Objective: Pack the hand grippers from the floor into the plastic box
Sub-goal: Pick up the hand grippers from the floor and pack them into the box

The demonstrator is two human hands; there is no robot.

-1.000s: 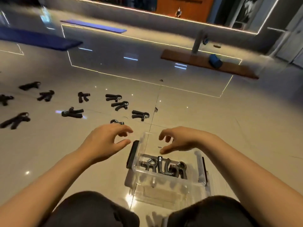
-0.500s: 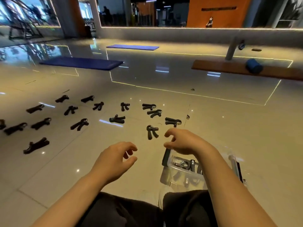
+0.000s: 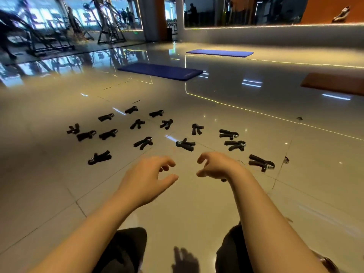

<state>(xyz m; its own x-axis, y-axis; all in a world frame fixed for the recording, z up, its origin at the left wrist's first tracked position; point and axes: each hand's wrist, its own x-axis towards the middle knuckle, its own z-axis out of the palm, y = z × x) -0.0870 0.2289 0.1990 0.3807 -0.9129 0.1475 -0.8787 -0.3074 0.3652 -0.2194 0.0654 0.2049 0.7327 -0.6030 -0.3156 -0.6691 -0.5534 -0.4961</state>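
Several black hand grippers lie scattered on the glossy tiled floor ahead, among them one [image 3: 185,144] just beyond my fingers and one [image 3: 261,162] to the right. My left hand [image 3: 146,179] and my right hand [image 3: 217,167] hover side by side above the floor, fingers loosely curled, holding nothing. A small dark piece of a hand gripper [image 3: 223,180] peeks out under my right wrist. The plastic box is out of view.
Two blue exercise mats [image 3: 160,70] [image 3: 219,52] lie farther back, a brown board [image 3: 332,83] at the right. Gym machines [image 3: 49,36] stand at the far left. My dark-clad knees [image 3: 126,251] fill the bottom edge.
The view has swung up and left, and the plastic box has dropped out of sight. Both hands have moved forward from over the box toward the grippers on the floor.
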